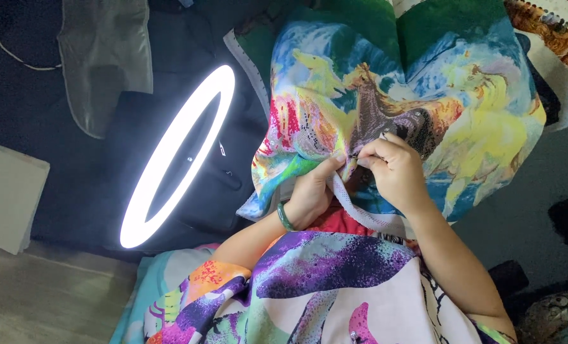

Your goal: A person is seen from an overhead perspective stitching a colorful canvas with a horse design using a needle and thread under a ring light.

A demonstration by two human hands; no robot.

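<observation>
Canvas (424, 95): soft printed cloth, gridded weave, bright horses in yellow, brown and blue; draped in folds over the lap, right of the lamp.
Lamp (169, 159): thin glowing white ring, tilted, on a dark stand.
Left hand (309, 191): thumb up, pinching the canvas's folded white edge; green bangle (285, 216) on the wrist.
Right hand (392, 169): fingertips pinched shut on a small needle (355, 156), barely visible, at the canvas fold, touching the left thumb.
</observation>
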